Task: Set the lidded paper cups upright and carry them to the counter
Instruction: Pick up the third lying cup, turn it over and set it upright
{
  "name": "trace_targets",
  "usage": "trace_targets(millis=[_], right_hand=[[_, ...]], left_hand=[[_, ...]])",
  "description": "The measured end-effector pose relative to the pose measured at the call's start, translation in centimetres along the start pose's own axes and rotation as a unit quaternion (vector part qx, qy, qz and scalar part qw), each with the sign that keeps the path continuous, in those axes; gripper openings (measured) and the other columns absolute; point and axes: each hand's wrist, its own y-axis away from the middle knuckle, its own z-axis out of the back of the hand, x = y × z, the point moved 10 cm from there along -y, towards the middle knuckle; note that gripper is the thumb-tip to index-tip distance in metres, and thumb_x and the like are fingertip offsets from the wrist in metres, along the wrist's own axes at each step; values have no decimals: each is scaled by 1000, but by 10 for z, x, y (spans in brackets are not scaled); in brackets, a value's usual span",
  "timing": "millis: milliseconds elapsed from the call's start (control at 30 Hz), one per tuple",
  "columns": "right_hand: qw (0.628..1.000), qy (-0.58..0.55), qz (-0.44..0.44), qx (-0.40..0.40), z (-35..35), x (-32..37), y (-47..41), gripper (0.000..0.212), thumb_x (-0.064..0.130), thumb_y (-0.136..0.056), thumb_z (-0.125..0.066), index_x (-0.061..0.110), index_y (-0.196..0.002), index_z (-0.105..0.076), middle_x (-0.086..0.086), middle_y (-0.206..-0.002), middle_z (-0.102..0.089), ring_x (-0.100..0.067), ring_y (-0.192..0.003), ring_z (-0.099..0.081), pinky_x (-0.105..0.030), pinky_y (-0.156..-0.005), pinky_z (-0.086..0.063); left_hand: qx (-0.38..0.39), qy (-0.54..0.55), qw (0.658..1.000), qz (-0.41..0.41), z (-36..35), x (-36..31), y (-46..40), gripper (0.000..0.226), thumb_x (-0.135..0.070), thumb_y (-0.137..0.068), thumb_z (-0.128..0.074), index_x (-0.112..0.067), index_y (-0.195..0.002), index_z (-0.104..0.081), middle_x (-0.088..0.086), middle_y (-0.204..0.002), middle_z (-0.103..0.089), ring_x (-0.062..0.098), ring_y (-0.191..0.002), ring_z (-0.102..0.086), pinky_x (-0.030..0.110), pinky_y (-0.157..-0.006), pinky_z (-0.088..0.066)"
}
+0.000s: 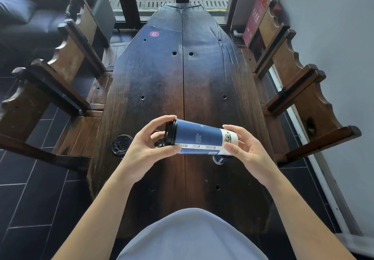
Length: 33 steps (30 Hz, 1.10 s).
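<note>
A tall blue and white paper cup (pixel 199 138) with a black lid lies sideways in the air above the dark wooden table (pixel 162 73), lid pointing left. My left hand (pixel 147 144) grips its lid end with thumb and fingers. My right hand (pixel 245 148) holds its white bottom end. A second cup with a black lid (pixel 121 145) stands at the table's left edge, seen from above. Part of another blue cup (pixel 219 159) shows under the held one, mostly hidden. Something dark (pixel 158 138) sits behind my left fingers; I cannot tell what it is.
Carved wooden chairs flank the table, on the left (pixel 60 89) and on the right (pixel 299 89). A red number sticker (pixel 154 34) marks the table's far end. A dark sofa (pixel 26 17) stands at the back left, and a red sign (pixel 257 19) leans at the back right.
</note>
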Motion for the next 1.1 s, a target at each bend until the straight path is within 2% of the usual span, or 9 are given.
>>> trace_targets(millis=[67,167,300,400,533,667,833,933,1100], right_hand=[[1000,3,4,6,-1,0,1,59,29,-81,-76,36,-135,-53,11,-123,-62,-14,-121,-61,-28,-88,-60],[1000,21,7,10,-4,-1,2,58,26,-79,-79,40,-130,-54,20,-120,-64,-8,-122,-60,-27,-89,-60],[1000,29,1,7,-4,-5,2,55,19,-83,-81,40,-127,-55,13,-122,-65,-11,-120,-61,-27,-84,-61],[999,37,-8,8,-4,-10,5,55,18,-84,-81,40,-127,-55,15,-121,-65,-12,-121,-62,-29,-89,-60],[996,49,-51,47,-15,-19,8,55,25,-85,-82,37,-129,-53,14,-121,-65,-12,-119,-63,-30,-90,-60],[982,86,-106,133,-50,-31,15,63,33,-81,-85,46,-131,-49,20,-121,-66,-3,-116,-64,-26,-92,-58],[977,110,-118,138,-86,-33,8,80,34,-69,-94,51,-128,-43,40,-110,-62,14,-108,-61,-11,-82,-50],[983,91,-112,118,-96,-32,2,85,35,-67,-95,48,-132,-42,39,-110,-63,13,-107,-62,-9,-79,-51],[984,91,-114,106,-95,-36,0,87,39,-65,-95,45,-134,-43,31,-115,-64,9,-110,-62,-16,-85,-53]], left_hand=[[-12,1,1000,4,3,2,-1,66,-25,-69,-88,-37,-130,-66,-3,-131,-66,36,-121,-63,48,-88,-61],[-13,4,1000,12,4,4,0,64,-28,-70,-87,-40,-129,-66,-3,-130,-66,37,-123,-62,50,-83,-64],[-10,-1,999,31,5,9,0,68,-32,-70,-87,-39,-134,-64,-1,-132,-65,38,-126,-62,58,-86,-63],[-5,8,999,42,4,12,-2,70,-33,-70,-87,-40,-135,-64,2,-133,-65,38,-127,-62,59,-89,-61],[-29,22,999,35,3,9,-6,68,-37,-70,-85,-40,-135,-63,-3,-132,-67,35,-125,-63,64,-96,-57],[-72,91,993,26,-4,4,-15,74,-36,-66,-86,-31,-136,-62,0,-131,-68,31,-119,-67,50,-98,-57],[-89,109,989,42,-28,2,-29,82,-40,-65,-87,-29,-139,-55,4,-131,-69,27,-120,-69,42,-100,-57],[-96,113,987,54,-30,2,-34,73,-34,-74,-83,-24,-140,-54,5,-128,-70,23,-114,-71,36,-92,-59],[-78,114,986,90,-31,7,-34,69,-37,-78,-74,-22,-142,-52,5,-127,-71,17,-105,-71,32,-82,-57]])
